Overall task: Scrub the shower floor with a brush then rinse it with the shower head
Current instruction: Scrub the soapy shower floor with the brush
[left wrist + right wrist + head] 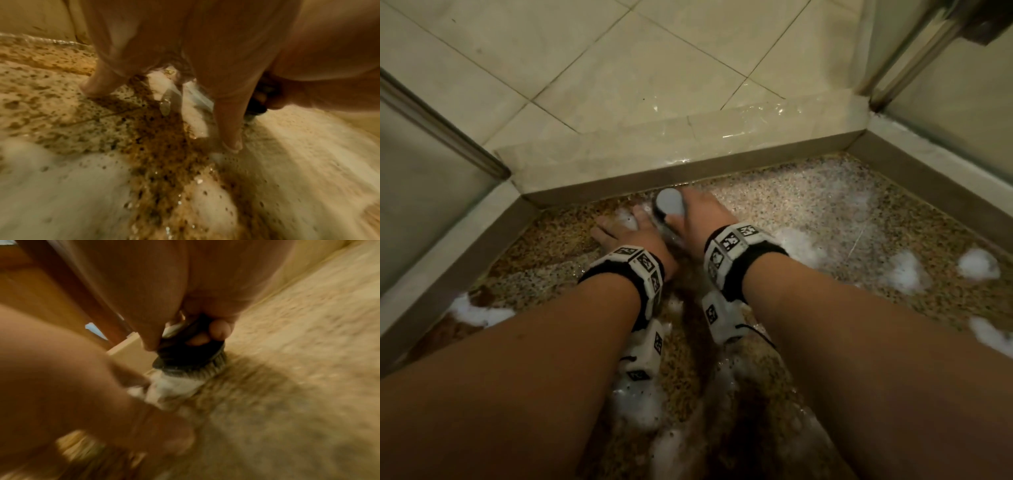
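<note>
My right hand [695,214] grips a round scrub brush [669,202] with a grey top, close to the raised threshold. In the right wrist view the brush [185,360] has a dark body, and its bristles press on the speckled shower floor [287,386] with white foam beside them. My left hand [631,229] rests flat on the wet floor [808,205] just left of the brush, fingers spread. The left wrist view shows its fingertips [232,144] touching the soapy floor [164,154]. No shower head is in view.
Foam patches [905,270] lie across the speckled floor, right, left and under my arms. A raised stone threshold [654,154] borders the far side, with beige tiles [619,61] beyond. Glass shower panels with metal frames [445,130] stand at left and right.
</note>
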Action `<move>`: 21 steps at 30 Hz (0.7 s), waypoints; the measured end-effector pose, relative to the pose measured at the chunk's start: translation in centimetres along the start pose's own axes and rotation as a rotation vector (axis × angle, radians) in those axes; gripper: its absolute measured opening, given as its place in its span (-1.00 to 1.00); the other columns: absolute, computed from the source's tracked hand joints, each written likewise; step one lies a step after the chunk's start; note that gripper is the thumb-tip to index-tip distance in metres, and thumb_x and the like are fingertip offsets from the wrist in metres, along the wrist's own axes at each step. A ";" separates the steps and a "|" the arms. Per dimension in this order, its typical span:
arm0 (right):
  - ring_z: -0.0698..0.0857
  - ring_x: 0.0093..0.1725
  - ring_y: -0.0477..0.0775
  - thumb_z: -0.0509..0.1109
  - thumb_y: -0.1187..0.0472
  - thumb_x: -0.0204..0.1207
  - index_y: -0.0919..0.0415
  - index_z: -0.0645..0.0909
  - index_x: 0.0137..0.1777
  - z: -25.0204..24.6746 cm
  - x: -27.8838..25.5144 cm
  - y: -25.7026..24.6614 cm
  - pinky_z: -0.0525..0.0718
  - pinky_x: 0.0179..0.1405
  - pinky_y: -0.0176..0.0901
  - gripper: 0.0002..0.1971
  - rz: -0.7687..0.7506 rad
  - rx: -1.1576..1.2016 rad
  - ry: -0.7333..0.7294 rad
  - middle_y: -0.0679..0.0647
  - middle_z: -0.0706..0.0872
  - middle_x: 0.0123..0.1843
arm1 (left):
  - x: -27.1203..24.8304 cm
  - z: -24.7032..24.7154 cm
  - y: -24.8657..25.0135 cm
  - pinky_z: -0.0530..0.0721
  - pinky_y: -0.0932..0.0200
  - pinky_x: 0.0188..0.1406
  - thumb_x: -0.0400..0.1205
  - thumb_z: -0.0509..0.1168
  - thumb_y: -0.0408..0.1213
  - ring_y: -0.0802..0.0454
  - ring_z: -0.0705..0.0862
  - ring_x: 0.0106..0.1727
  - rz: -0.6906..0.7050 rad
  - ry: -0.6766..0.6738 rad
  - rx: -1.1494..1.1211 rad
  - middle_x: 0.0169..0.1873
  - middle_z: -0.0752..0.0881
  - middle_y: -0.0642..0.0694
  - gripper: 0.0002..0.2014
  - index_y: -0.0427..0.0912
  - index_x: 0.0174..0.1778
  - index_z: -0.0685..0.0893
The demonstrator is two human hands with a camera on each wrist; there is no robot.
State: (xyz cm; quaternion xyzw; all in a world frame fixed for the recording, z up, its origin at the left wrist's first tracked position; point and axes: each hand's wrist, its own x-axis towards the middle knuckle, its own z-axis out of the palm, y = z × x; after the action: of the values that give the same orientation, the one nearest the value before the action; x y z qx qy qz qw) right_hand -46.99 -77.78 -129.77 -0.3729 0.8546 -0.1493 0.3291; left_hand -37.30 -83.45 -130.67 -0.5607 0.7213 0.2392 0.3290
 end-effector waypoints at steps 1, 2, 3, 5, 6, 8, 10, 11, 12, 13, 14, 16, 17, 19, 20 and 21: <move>0.66 0.14 0.22 0.33 0.00 0.68 0.18 0.48 0.46 -1.0 0.0 1.0 0.64 0.04 -0.02 -0.57 0.051 0.059 0.024 0.17 0.62 0.29 | -0.3 0.0 -0.1 0.02 -0.61 0.68 0.41 0.59 0.32 -0.55 -0.36 0.75 0.011 -0.010 0.009 0.71 -0.43 -0.49 0.41 0.09 0.78 -0.44; 0.64 0.03 0.16 0.30 -0.01 0.70 0.19 0.50 0.42 -2.3 0.0 2.3 0.58 -0.11 -0.12 -0.61 0.113 0.131 0.063 0.12 0.63 0.20 | -0.6 0.0 -0.2 0.02 -0.61 0.68 0.37 0.60 0.36 -0.54 -0.37 0.75 0.024 -0.017 0.017 0.71 -0.43 -0.49 0.45 0.08 0.78 -0.45; 0.61 -0.07 0.12 0.26 0.00 0.72 0.21 0.52 0.39 -3.7 0.0 4.1 0.51 -0.21 -0.18 -0.63 0.183 0.175 0.115 0.11 0.63 0.13 | -0.8 0.0 -0.3 0.01 -0.60 0.68 0.35 0.60 0.39 -0.54 -0.38 0.74 0.035 -0.022 0.024 0.71 -0.45 -0.50 0.48 0.08 0.78 -0.45; 0.60 -0.08 0.15 0.23 0.02 0.75 0.27 0.51 0.40 -6.9 -0.3 8.4 0.44 -0.14 -0.21 -0.62 0.315 0.166 0.215 0.16 0.63 0.08 | -1.1 0.1 -0.4 -0.03 -0.59 0.67 0.33 0.60 0.41 -0.55 -0.41 0.73 0.045 -0.021 0.023 0.70 -0.48 -0.50 0.50 0.07 0.78 -0.47; 0.64 0.02 0.21 0.24 0.01 0.75 0.30 0.51 0.42 -8.5 -0.7 10.9 0.41 -0.07 -0.17 -0.59 0.388 0.149 0.270 0.23 0.65 0.12 | -1.0 0.1 -0.4 -0.04 -0.59 0.67 0.32 0.59 0.43 -0.56 -0.42 0.73 0.042 -0.017 0.019 0.69 -0.48 -0.50 0.51 0.07 0.77 -0.48; 0.67 0.22 0.37 0.26 -0.07 0.72 0.34 0.53 0.45 -11.0 -2.0 16.4 0.42 -0.01 -0.07 -0.49 0.571 0.141 0.371 0.35 0.68 0.31 | -0.8 0.2 -0.2 -0.06 -0.59 0.67 0.27 0.59 0.48 -0.57 -0.43 0.72 0.026 -0.009 0.004 0.69 -0.48 -0.50 0.54 0.06 0.77 -0.47; 0.66 0.24 0.42 0.21 -0.15 0.71 0.32 0.51 0.48 -12.3 -3.9 20.4 0.46 -0.01 0.01 -0.43 0.729 0.145 0.410 0.38 0.65 0.37 | -1.0 0.3 0.1 -0.08 -0.61 0.66 0.23 0.52 0.58 -0.57 -0.44 0.72 0.007 -0.011 -0.023 0.69 -0.49 -0.50 0.54 0.07 0.78 -0.46; 0.66 0.25 0.42 0.20 -0.16 0.71 0.29 0.50 0.49 -12.3 -4.8 21.6 0.48 0.00 0.03 -0.43 0.774 0.148 0.417 0.37 0.64 0.39 | -1.1 0.5 0.3 -0.10 -0.61 0.66 0.24 0.44 0.64 -0.56 -0.45 0.71 0.001 0.001 -0.041 0.69 -0.50 -0.49 0.51 0.07 0.78 -0.45; 0.65 0.27 0.41 0.20 -0.16 0.71 0.26 0.48 0.52 -11.9 -5.4 22.1 0.50 0.03 0.04 -0.43 0.788 0.148 0.418 0.35 0.62 0.42 | -1.4 0.7 0.6 -0.12 -0.62 0.66 0.29 0.36 0.68 -0.56 -0.46 0.71 0.002 0.011 -0.071 0.69 -0.50 -0.48 0.45 0.08 0.79 -0.42; 0.63 0.32 0.40 0.22 -0.14 0.71 0.23 0.44 0.56 -11.2 -5.8 22.0 0.53 0.11 0.07 -0.43 0.772 0.136 0.422 0.33 0.59 0.46 | -1.7 1.0 1.1 -0.14 -0.61 0.67 0.36 0.31 0.66 -0.54 -0.46 0.72 0.015 0.021 -0.117 0.70 -0.50 -0.45 0.37 0.08 0.80 -0.38; 0.60 0.36 0.38 0.23 -0.13 0.71 0.22 0.39 0.59 -10.3 -6.3 21.3 0.54 0.19 0.10 -0.43 0.731 0.115 0.429 0.31 0.56 0.50 | -1.9 1.5 2.0 -0.15 -0.60 0.69 0.43 0.30 0.61 -0.51 -0.47 0.72 0.047 0.023 -0.173 0.72 -0.50 -0.40 0.29 0.10 0.81 -0.34; 0.61 0.26 0.28 0.26 -0.08 0.71 0.20 0.37 0.56 -7.9 -7.3 18.6 0.55 0.12 0.05 -0.47 0.583 0.102 0.435 0.27 0.56 0.45 | -2.5 2.9 4.2 -0.14 -0.56 0.71 0.51 0.35 0.47 -0.42 -0.45 0.75 0.130 0.042 -0.240 0.75 -0.49 -0.26 0.19 0.14 0.82 -0.29; 0.60 0.15 0.23 0.27 -0.05 0.71 0.19 0.39 0.52 -6.5 -7.9 17.2 0.51 0.01 -0.02 -0.52 0.487 0.116 0.408 0.24 0.59 0.38 | -2.8 3.6 5.4 -0.13 -0.55 0.72 0.52 0.37 0.43 -0.39 -0.45 0.76 0.170 0.062 -0.241 0.76 -0.49 -0.21 0.17 0.15 0.82 -0.27; 0.62 0.17 0.22 0.28 -0.04 0.68 0.11 0.40 0.52 -3.7 -9.4 15.1 0.53 0.06 -0.07 -0.53 0.311 0.141 0.290 0.19 0.60 0.35 | -3.3 4.7 7.5 -0.13 -0.56 0.71 0.52 0.38 0.42 -0.38 -0.45 0.76 0.202 0.074 -0.205 0.75 -0.50 -0.20 0.17 0.16 0.82 -0.27; 0.62 0.25 0.23 0.30 -0.05 0.66 0.07 0.40 0.54 -2.7 -10.3 14.6 0.59 0.18 0.00 -0.51 0.239 0.137 0.230 0.17 0.59 0.38 | -3.5 4.9 8.4 -0.12 -0.57 0.71 0.51 0.39 0.45 -0.39 -0.45 0.76 0.197 0.065 -0.189 0.75 -0.50 -0.21 0.19 0.16 0.82 -0.29; 0.62 0.29 0.24 0.32 -0.05 0.65 0.05 0.39 0.55 -1.9 -11.0 14.7 0.61 0.27 0.06 -0.50 0.184 0.125 0.185 0.17 0.60 0.39 | -3.3 5.0 9.0 -0.11 -0.57 0.71 0.49 0.39 0.47 -0.41 -0.44 0.76 0.173 0.061 -0.167 0.74 -0.51 -0.23 0.24 0.14 0.81 -0.32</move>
State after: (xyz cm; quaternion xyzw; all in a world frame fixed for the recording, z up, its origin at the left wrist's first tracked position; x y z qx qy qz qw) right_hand -50.65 -59.72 -130.72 -0.2563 0.9010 -0.2050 0.2837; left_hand -44.42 -75.43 -131.74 -0.5289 0.7541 0.3089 0.2371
